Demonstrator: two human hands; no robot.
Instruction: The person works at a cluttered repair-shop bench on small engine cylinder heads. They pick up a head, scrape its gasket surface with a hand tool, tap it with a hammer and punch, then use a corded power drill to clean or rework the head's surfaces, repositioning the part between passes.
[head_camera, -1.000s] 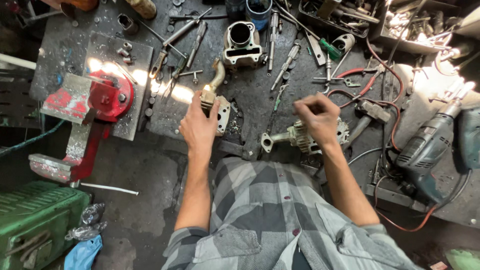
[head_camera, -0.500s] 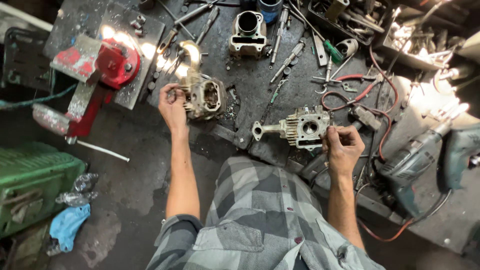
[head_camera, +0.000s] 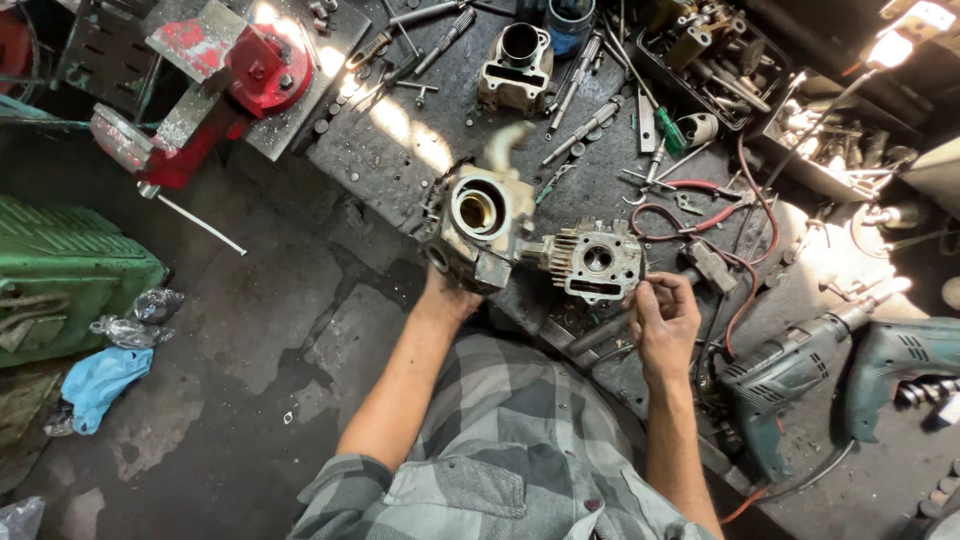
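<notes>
The left hand (head_camera: 447, 292) is clamped from below on a pale engine cylinder (head_camera: 478, 222), lifting it over the near edge of the dark workbench (head_camera: 400, 150), and the part's right side touches a finned cylinder head (head_camera: 597, 261). The right hand (head_camera: 663, 318) has its fingers pinched on that head's lower right corner. Beyond both hands the bench is crowded with loose tools and a second cylinder (head_camera: 514, 66); left of the left hand the bare concrete floor (head_camera: 270, 300) lies open, and just right of the right hand sits an electric drill (head_camera: 790, 380).
</notes>
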